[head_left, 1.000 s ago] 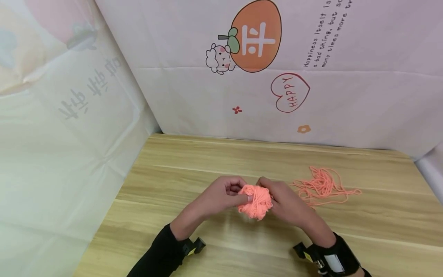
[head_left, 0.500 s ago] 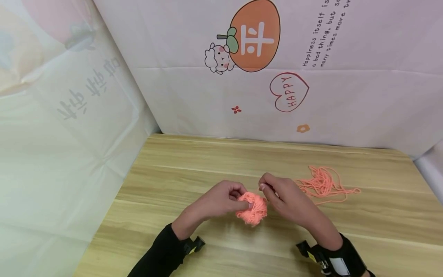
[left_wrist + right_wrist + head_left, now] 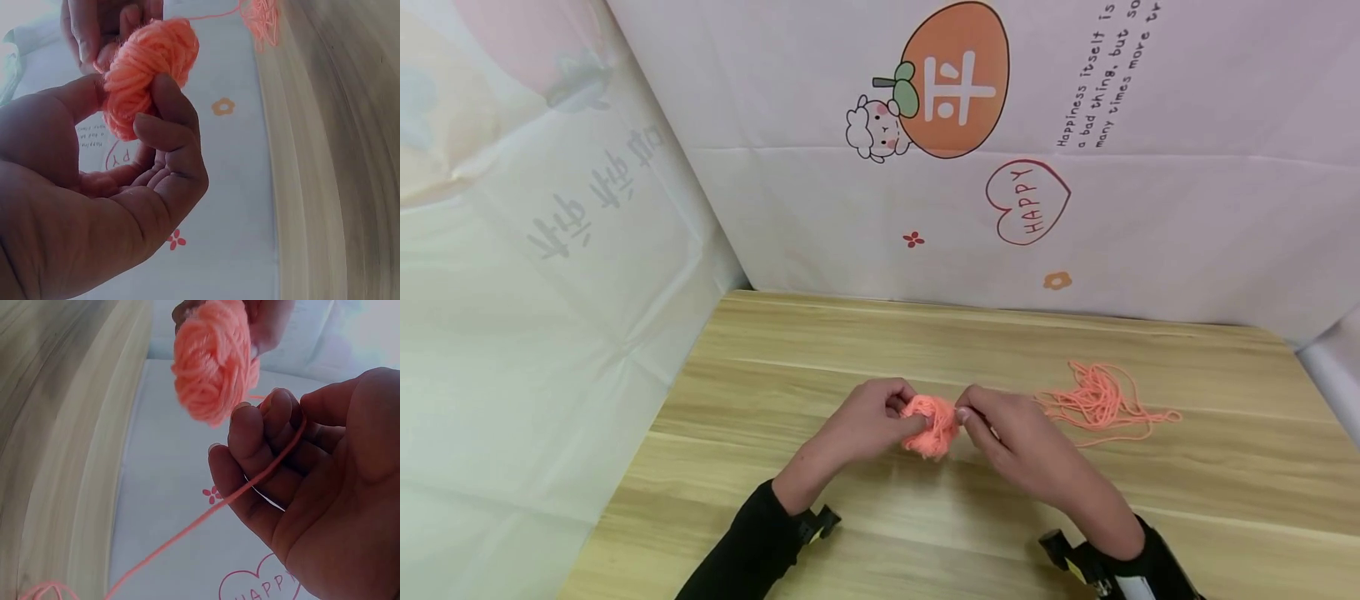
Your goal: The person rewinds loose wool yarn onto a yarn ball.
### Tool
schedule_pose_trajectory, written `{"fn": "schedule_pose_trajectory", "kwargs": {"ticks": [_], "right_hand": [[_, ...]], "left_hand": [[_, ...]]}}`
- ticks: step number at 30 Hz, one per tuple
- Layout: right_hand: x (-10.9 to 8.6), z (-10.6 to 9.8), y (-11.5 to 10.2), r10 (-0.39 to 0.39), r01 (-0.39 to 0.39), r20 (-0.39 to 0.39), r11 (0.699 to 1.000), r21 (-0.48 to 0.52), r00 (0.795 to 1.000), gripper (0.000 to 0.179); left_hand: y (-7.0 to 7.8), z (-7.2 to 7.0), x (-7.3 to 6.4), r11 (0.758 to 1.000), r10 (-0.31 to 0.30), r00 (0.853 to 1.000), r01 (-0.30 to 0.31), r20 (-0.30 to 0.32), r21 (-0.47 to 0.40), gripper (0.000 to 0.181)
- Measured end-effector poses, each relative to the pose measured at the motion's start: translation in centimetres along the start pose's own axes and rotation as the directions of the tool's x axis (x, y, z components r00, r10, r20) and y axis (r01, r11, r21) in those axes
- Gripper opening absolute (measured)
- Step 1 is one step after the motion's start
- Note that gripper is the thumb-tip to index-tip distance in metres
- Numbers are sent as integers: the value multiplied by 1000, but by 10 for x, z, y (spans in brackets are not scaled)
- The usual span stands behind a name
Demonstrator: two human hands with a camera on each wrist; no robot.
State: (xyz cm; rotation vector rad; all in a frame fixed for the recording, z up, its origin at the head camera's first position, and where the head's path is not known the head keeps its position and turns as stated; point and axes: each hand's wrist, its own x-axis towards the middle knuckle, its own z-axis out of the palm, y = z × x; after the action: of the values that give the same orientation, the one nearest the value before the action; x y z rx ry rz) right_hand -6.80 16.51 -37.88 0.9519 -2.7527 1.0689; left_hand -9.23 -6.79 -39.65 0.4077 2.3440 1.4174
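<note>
My left hand (image 3: 863,423) grips a coral ball of yarn (image 3: 934,433) between thumb and fingers, held up above the table. Close on its right, my right hand (image 3: 1018,433) pinches a strand of the same yarn (image 3: 206,515) between thumb and index finger. In the right wrist view that strand crosses the curled fingers and runs down toward the loose yarn. The left wrist view shows the wound loops of the ball (image 3: 150,62) clearly, with the left thumb on one side and fingertips on the other.
A loose tangle of coral yarn (image 3: 1099,400) lies on the wooden table (image 3: 820,333), right of the hands. Behind the table hangs a white printed cloth (image 3: 805,217); another pale cloth (image 3: 550,350) hangs at the left.
Half a second ago both hands and the ball sat slightly lower or farther right; the ball has since shifted left and up. The right hand moved from beside the ball to pinching a strand.
</note>
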Motion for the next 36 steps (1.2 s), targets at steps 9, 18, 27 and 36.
{"fn": "schedule_pose_trajectory", "kwargs": {"ticks": [9, 18, 27, 36], "right_hand": [[0, 6, -7, -2, 2, 40, 1000, 5, 999, 19], [4, 18, -6, -26, 28, 79, 999, -17, 997, 21], [7, 32, 5, -55, 55, 115, 999, 2, 992, 23], [5, 32, 14, -41, 30, 105, 994, 102, 994, 21]], "left_hand": [[-2, -12, 4, 996, -5, 987, -9, -159, -86, 20], [1, -18, 4, 981, 16, 976, -58, -219, -186, 16], [4, -19, 5, 925, 75, 987, -122, -141, -361, 18], [9, -7, 2, 835, 224, 972, -152, 74, -529, 19]]}}
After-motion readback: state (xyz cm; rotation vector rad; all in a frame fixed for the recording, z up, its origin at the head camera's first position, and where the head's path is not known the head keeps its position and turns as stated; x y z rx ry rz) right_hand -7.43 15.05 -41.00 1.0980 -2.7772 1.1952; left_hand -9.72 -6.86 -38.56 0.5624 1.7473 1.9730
